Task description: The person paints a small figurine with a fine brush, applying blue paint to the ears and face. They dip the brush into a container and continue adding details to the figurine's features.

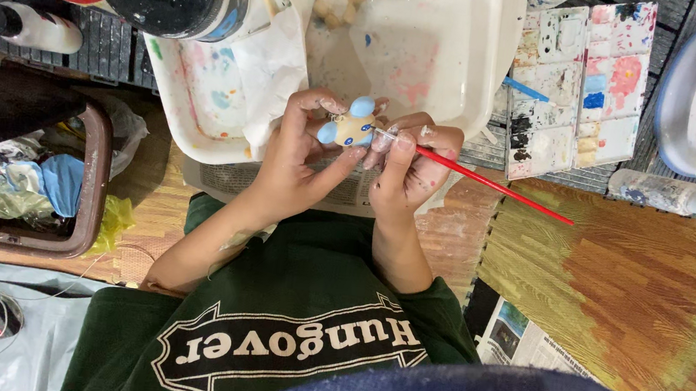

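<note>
A: Where does the figurine (351, 126) lie?
B: In the left hand (302, 142), grip closed round it (blue ears up); the right hand (408, 163) pinches a red paintbrush (489, 183), tip at its side.
A: Surroundings?
B: White tray (469, 52) just beyond; paint palette (579, 82) to one side, waste bin (17, 184) to the other.

Small cream figurine (351, 126), frame centre: pale blue ears. Thin paintbrush (489, 183): red handle. Rectangular plastic palette (579, 82), upper right: white, stained pink, blue, black.
</note>
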